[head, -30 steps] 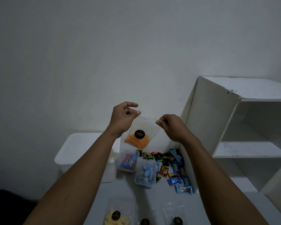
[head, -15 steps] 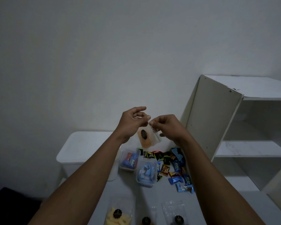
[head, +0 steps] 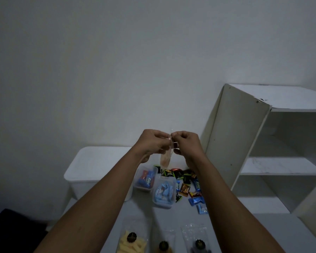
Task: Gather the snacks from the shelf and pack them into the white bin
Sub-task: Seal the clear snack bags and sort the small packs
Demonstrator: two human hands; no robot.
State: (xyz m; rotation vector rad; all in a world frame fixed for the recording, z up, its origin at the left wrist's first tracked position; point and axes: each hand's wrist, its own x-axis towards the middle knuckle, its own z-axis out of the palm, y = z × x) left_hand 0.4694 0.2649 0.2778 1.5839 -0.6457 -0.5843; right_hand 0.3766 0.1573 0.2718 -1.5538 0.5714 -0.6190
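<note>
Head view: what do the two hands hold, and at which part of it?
The left hand and the right hand both pinch a clear bag of orange snacks at its top edge; the bag hangs below them.

— How many clear pouches (head: 133,236) (head: 165,241) (head: 197,238)?
— Four: three on the worktop (head: 140,210), a fourth pouch (head: 166,158) held up.
— And the rest?
— Two clear tubs (head: 145,179) (head: 163,195) of wrapped snacks, one white bin (head: 91,167), one shelf (head: 281,167).
— And loose sweets (head: 185,187)?
— Roughly a dozen; overlap prevents an exact count.
</note>
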